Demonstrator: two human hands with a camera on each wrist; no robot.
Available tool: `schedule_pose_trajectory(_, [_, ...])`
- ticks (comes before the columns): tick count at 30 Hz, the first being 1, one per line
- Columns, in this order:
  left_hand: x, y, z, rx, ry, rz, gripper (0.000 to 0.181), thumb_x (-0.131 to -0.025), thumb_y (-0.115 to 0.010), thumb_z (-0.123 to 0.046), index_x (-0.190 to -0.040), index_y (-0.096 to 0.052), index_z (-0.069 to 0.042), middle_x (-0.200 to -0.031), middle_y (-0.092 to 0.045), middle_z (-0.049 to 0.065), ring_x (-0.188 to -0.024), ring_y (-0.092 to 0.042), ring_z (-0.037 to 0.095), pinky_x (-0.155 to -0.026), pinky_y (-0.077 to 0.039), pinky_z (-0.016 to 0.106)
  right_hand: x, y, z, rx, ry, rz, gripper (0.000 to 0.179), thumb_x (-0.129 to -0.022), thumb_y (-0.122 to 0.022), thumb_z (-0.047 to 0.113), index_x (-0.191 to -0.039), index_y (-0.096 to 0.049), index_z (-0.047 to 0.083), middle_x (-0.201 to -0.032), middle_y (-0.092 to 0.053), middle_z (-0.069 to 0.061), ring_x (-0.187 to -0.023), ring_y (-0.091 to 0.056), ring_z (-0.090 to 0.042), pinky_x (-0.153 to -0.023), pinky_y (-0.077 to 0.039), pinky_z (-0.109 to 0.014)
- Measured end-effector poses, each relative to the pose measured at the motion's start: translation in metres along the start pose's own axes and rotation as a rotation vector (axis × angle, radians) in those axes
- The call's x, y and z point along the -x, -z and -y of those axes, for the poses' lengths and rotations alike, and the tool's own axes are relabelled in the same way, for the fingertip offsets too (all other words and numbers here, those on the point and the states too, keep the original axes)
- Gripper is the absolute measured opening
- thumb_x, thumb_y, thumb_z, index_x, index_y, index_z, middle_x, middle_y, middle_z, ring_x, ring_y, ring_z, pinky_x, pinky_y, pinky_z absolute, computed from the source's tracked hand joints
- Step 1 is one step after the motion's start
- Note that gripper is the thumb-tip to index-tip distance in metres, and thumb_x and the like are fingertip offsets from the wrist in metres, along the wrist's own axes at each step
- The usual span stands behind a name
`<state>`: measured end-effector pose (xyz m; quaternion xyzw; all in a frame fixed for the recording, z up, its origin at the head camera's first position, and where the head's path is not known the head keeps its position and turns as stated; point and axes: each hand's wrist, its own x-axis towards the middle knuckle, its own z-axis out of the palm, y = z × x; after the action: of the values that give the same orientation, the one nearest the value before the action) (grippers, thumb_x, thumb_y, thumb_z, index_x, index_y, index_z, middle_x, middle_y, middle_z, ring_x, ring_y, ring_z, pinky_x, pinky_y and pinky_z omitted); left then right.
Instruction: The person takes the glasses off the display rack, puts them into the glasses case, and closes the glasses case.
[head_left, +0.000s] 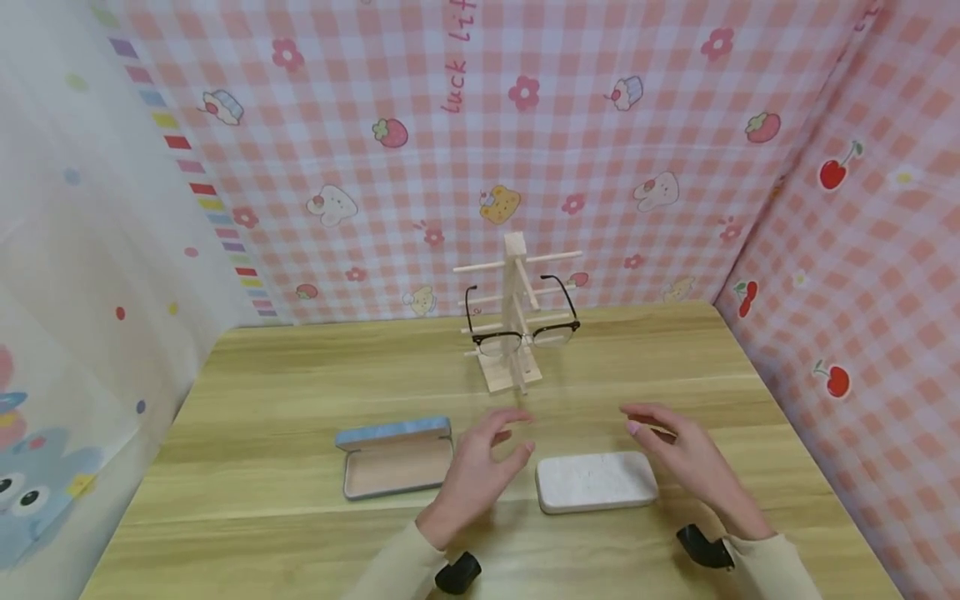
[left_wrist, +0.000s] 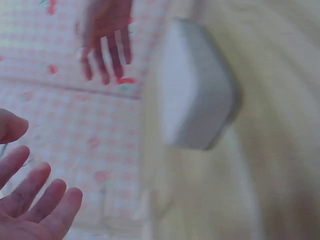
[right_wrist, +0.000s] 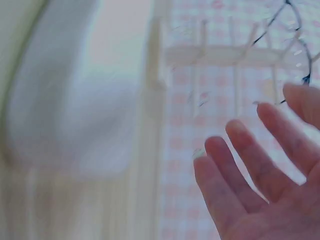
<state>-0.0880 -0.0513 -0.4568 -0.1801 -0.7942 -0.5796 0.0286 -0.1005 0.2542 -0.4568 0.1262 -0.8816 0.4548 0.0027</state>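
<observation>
A closed white glasses case (head_left: 596, 482) lies on the table between my two hands. My left hand (head_left: 480, 468) is off its left end, fingers loosely bent and holding nothing. On the other side, my right hand (head_left: 686, 450) hovers by the case's right end, fingers relaxed and apart from it. In the right wrist view the white case (right_wrist: 75, 90) looks large and blurred beside the spread fingers (right_wrist: 257, 160). Left of my left hand sits an open blue glasses case (head_left: 397, 467) with a pale lining, nothing inside. Black-rimmed glasses (head_left: 498, 340) hang on a wooden display stand (head_left: 515, 243) behind.
The wood-grain table (head_left: 285, 383) carries both cases and the stand. A pink checked cloth (head_left: 450, 167) hangs behind it, with another patterned cloth (head_left: 862, 275) at the right and a white one (head_left: 90, 233) at the left.
</observation>
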Motion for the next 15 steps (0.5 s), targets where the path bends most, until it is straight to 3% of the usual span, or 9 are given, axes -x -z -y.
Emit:
schedule_pose_trajectory(6, [-0.009, 0.023, -0.015, 0.150, -0.007, -0.194, 0.033, -0.095, -0.069, 0.001, -0.128, -0.066, 0.001, -0.132, -0.066, 0.014, -0.128, -0.060, 0.030, -0.104, -0.053, 0.040, -0.015, -0.010, 0.023, -0.049, -0.021, -0.146, 0.035, -0.107, -0.059, 0.033, -0.129, -0.071, 0.008, -0.124, -0.073, -0.007, -0.109, -0.065, -0.003, -0.089, -0.050, -0.013])
schedule_pose_trajectory(10, [-0.017, 0.037, -0.020, 0.246, 0.000, -0.288, 0.029, -0.098, -0.067, -0.001, -0.127, -0.066, 0.003, -0.131, -0.067, 0.016, -0.125, -0.062, 0.033, -0.099, -0.056, 0.033, -0.025, -0.014, 0.036, -0.155, -0.040, -0.225, 0.038, -0.107, -0.058, 0.035, -0.130, -0.070, 0.007, -0.125, -0.072, -0.010, -0.111, -0.066, -0.007, -0.091, -0.050, -0.012])
schedule_pose_trajectory(15, [-0.030, 0.049, -0.025, 0.323, 0.029, -0.401, 0.026, -0.100, -0.064, -0.001, -0.125, -0.064, 0.007, -0.128, -0.067, 0.021, -0.123, -0.063, 0.031, -0.096, -0.056, 0.026, -0.039, -0.016, 0.049, -0.241, -0.007, -0.301, 0.038, -0.107, -0.059, 0.034, -0.130, -0.069, 0.006, -0.125, -0.071, -0.012, -0.111, -0.067, -0.012, -0.092, -0.053, -0.015])
